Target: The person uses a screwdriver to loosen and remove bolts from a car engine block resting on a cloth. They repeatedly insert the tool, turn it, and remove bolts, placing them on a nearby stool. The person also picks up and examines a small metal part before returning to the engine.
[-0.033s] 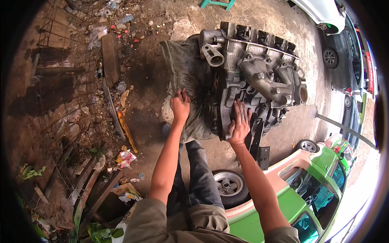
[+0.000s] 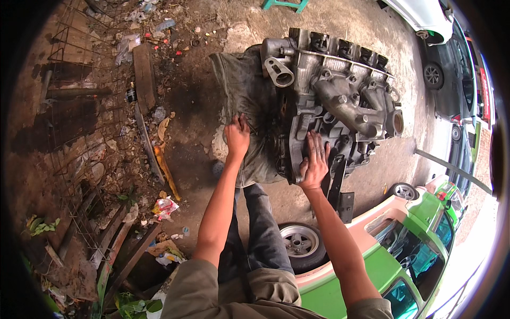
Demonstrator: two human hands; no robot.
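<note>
Worn, stained concrete ground (image 2: 212, 32) spreads around the work in the head view, with litter and scrap strewn across it to the left of the left hand (image 2: 237, 138). That hand is drawn in, its fingers curled down on a greasy grey-green cloth (image 2: 234, 85); whether a fold is pinched between them I cannot tell. The right hand (image 2: 315, 162) is unclenched, blackened fingers laid out along the dark cover (image 2: 298, 151) of a bulky metal engine (image 2: 332, 93), which sits mostly beyond and to the right of it. A flat metal arm with a round opening (image 2: 281, 74) juts from the engine beyond both hands, and a dark bracket (image 2: 346, 206) hangs just right of the right wrist. Well left of the left hand lie a plank (image 2: 144, 74), a yellow strip (image 2: 167, 173) and, nearer the body, a red-and-white wrapper (image 2: 166, 208) whose print is too small to read. Below and right of the right hand stands a green-and-pink vehicle (image 2: 334, 284); farther right are a dark car (image 2: 451, 80) and a red panel (image 2: 485, 95), any lettering on it blurred. A teal stool (image 2: 285, 5) shows far beyond the hands.
</note>
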